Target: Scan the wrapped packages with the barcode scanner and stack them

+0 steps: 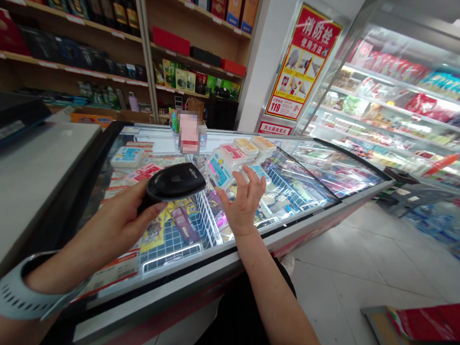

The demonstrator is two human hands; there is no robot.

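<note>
In my left hand is a black barcode scanner, gripped by its handle and held above a chest freezer. My right hand is raised over the freezer's glass with its fingers spread and bent, and nothing shows in it. Just beyond those fingertips is a blue and white pack. White packs with red labels and yellow labels stand beside it. Whether my fingers touch the pack, I cannot tell. Another blue and white pack lies left of the scanner.
Wire baskets inside the freezer hold wrapped goods. A grey counter adjoins on the left. Wooden shelves rise behind, and a lit refrigerated display stands at right. On the floor at lower right is a stand with red packages.
</note>
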